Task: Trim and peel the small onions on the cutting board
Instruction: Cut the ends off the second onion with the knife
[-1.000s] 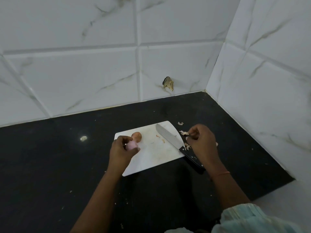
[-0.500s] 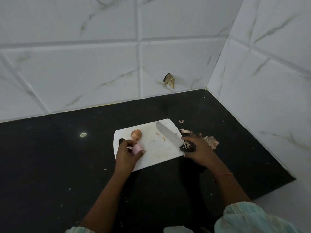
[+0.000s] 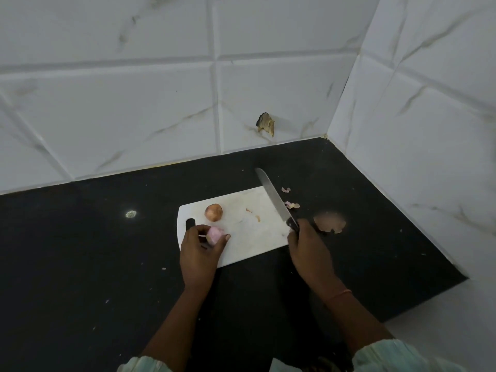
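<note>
White cutting board (image 3: 249,232) carries one unpeeled onion (image 3: 213,212), the left hand (image 3: 200,249) pinches a peeled onion (image 3: 215,234) (pink) above it, and the right hand (image 3: 308,248) grips the knife (image 3: 273,198).

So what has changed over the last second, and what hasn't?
The right hand let go of the peel scraps, took hold of the knife by its handle and swung the blade off the cutting board, tip toward the wall. The left hand still holds the peeled onion; the unpeeled onion has not moved.
</note>
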